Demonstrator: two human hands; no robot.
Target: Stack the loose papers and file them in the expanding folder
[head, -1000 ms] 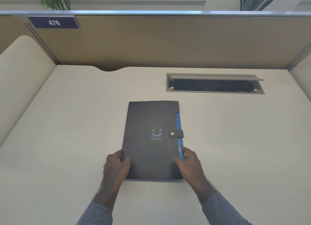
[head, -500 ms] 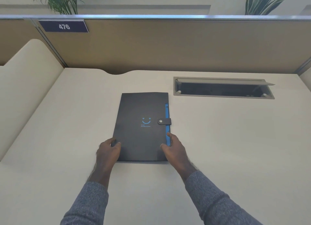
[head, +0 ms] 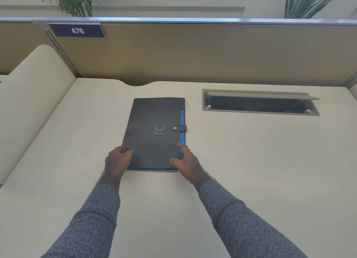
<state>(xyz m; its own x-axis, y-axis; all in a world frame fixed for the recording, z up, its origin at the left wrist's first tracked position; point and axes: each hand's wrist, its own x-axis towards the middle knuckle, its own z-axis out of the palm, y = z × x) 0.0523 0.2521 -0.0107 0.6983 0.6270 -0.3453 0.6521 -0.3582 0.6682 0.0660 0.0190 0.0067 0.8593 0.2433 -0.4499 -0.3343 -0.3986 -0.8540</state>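
Note:
The dark grey expanding folder (head: pixel 154 130) lies flat on the cream desk (head: pixel 251 161), snap strap fastened and blue tabs showing along its right side. My left hand (head: pixel 117 161) grips its near left edge, thumb on the cover. At the near right corner my right hand (head: pixel 185 163) has its fingers spread, with thumb and forefinger touching the cover and the blue edge. No loose papers are in view.
An open cable hatch (head: pixel 260 103) is sunk into the desk at the back right. A tan partition (head: pixel 212 53) with a "476" label (head: pixel 77 30) closes off the back. A cream side panel (head: pixel 32 95) rises on the left.
Both hands have slid the folder away from me toward the partition, and my arms are stretched further out. My right hand's fingers have spread wider.

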